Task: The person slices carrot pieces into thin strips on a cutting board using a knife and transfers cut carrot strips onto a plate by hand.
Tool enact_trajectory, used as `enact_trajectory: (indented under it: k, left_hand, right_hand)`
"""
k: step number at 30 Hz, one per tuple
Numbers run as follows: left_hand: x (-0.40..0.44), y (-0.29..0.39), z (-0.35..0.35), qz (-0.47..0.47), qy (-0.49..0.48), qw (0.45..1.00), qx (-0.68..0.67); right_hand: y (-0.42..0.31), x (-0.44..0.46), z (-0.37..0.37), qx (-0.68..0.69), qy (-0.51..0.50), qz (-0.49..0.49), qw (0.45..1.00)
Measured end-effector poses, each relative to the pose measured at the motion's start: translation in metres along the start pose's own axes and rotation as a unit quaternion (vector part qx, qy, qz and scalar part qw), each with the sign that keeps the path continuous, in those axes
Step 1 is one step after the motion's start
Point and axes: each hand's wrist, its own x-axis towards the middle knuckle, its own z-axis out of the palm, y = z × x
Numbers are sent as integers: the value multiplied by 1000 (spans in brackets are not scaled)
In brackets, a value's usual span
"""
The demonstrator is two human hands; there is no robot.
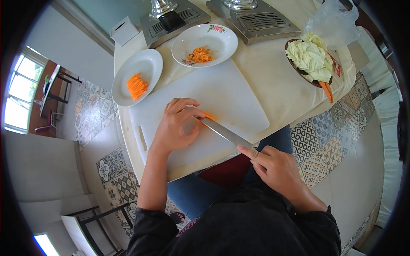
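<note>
My right hand (275, 167) is closed round the handle of a kitchen knife (226, 133), its index finger stretched along the top of the blade. The blade points up and left across a white cutting board (239, 94). Close to the knife tip, my left hand (177, 121) rests with bent fingers on a small piece of carrot (209, 115), mostly hidden by the fingertips. Shredded carrot (137, 86) lies in a neat bundle on a white oval plate (153, 64). Looser carrot shreds (200, 54) sit in a flowered plate (226, 40).
A brown bowl (294, 71) at the right holds cabbage (311, 57) and carrots (326, 90). Behind it lies a clear plastic bag (335, 23). Two metal dispenser bases (265, 19) and a white tissue box (124, 31) stand at the back. The table's near edge runs by my lap.
</note>
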Motion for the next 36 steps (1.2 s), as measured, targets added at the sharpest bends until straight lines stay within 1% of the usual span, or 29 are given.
enact_trajectory:
  k: [6, 9, 12, 18, 21, 27, 36]
  left_hand:
    - [1, 4, 4, -15, -7, 1000, 18]
    - [2, 6, 2, -15, -10, 1000, 18]
    - [3, 5, -4, -4, 13, 1000, -4]
    - [3, -7, -10, -22, 102, 995, -2]
    - [5, -6, -8, -12, 123, 992, 12]
    - [3, -11, -9, -36, 101, 994, 17]
    - [3, -16, -10, -22, 93, 994, 49]
  right_hand:
    - [4, -1, 2, -19, 6, -5, 1000]
    - [2, -1, -4, -10, -9, -2, 1000]
    - [5, -4, -9, 35, -31, 6, 999]
    - [11, -7, -9, 84, -44, 19, 995]
    - [9, -5, -6, 100, -38, 7, 994]
    - [9, -1, -5, 98, -68, 17, 993]
    - [12, 6, -4, 121, -67, 15, 990]
